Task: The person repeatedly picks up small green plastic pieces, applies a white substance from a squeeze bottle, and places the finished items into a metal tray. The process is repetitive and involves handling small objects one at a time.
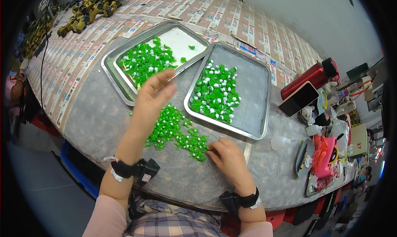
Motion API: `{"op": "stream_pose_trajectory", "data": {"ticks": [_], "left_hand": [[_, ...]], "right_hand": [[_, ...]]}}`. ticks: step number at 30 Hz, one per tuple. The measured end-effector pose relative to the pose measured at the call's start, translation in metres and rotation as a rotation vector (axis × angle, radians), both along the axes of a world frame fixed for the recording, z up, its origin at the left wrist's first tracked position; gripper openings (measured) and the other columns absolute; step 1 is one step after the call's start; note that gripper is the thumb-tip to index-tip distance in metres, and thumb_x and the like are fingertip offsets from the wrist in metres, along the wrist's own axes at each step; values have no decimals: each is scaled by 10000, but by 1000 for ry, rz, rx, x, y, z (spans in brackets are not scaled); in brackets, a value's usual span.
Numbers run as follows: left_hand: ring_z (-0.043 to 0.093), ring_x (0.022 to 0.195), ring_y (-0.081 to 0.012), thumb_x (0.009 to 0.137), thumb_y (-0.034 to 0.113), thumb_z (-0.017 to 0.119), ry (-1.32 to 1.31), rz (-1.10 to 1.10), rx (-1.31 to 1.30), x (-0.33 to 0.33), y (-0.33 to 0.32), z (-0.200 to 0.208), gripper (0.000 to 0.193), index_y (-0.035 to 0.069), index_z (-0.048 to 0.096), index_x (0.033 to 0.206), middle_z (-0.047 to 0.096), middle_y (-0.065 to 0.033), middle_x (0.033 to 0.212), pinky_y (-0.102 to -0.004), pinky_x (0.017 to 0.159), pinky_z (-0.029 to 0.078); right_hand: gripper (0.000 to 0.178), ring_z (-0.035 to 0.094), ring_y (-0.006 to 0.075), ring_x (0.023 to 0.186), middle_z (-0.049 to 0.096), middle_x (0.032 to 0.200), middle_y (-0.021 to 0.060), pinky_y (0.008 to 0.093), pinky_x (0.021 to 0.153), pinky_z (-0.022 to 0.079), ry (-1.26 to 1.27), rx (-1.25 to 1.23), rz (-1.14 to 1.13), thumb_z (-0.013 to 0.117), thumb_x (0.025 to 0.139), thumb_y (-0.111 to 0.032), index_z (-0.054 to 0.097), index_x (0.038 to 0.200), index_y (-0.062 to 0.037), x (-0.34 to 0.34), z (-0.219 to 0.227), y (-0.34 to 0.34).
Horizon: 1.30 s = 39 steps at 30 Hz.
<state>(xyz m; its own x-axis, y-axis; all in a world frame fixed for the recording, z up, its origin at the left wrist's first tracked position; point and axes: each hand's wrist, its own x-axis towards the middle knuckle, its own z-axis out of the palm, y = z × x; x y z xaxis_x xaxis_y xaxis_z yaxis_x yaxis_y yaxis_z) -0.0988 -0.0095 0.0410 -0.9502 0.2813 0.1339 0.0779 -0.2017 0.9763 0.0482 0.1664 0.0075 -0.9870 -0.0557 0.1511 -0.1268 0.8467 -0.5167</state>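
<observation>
My left hand (155, 97) is raised near the close edge of the left metal tray (108, 63), thumb and forefinger apart, with nothing visible between them. That tray holds a heap of green plastic pieces (144, 57), some with white parts. On the table lies a loose pile of small green pieces with white dots (167, 127). At its right edge my right hand (228, 157) is closed in a pinch, fingertips against the pile; what they hold is too small to make out. A second metal tray (252, 88) holds green pieces with white, black-dotted balls like eyes (217, 92).
At the right stand a red flask (308, 79) and a phone (299, 99) leaning against it. Nearby are a clear plastic cup (280, 143), a pink container (325, 158) and bags. Yellow-brown toy vehicles (93, 9) are heaped at the far left.
</observation>
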Motion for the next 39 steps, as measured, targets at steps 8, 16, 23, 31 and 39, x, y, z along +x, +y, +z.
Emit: {"op": "stream_pose_trajectory", "data": {"ticks": [8, 16, 23, 31, 39], "left_hand": [[553, 791, -101, 797, 73, 528, -238, -443, -75, 67, 24, -19, 225, -10, 541, 1005, 588, -55, 891, -214, 693, 443], [571, 715, -111, 794, 116, 551, -770, -633, 224, 82, 35, -32, 224, -6, 551, 983, 594, -68, 846, -219, 667, 476], [576, 667, -120, 780, 104, 563, -843, -586, 272, 79, 30, -40, 84, 39, 539, 828, 585, -62, 799, -247, 634, 500], [577, 682, -108, 785, 107, 557, -763, -440, 356, 74, 29, -36, 84, 45, 530, 835, 587, -62, 786, -229, 614, 499], [583, 699, -129, 780, 79, 558, -701, -481, 272, 77, 30, -36, 147, 14, 549, 911, 594, -81, 810, -231, 634, 495]], "right_hand": [[95, 512, 171, 638, 505, 720, 67, 267, 565, 418, -80, -395, -77, 596, 690, -37, 544, 769, -25, 3, 11, 4], [148, 432, 54, 595, 475, 726, 10, 184, 517, 334, 7, -1089, -96, 624, 695, -12, 571, 833, -20, 4, 0, 11], [229, 415, 66, 618, 463, 741, 6, 190, 545, 350, 553, -546, -338, 606, 705, -7, 555, 927, -27, 11, 22, 27], [410, 485, 147, 816, 510, 925, 73, 268, 724, 390, 717, -399, -871, 629, 713, -134, 465, 1066, -7, 57, 22, 124], [364, 514, 146, 884, 530, 1021, 117, 232, 769, 400, 376, -661, -708, 577, 759, -82, 429, 1085, -14, 62, 1, 132]]}}
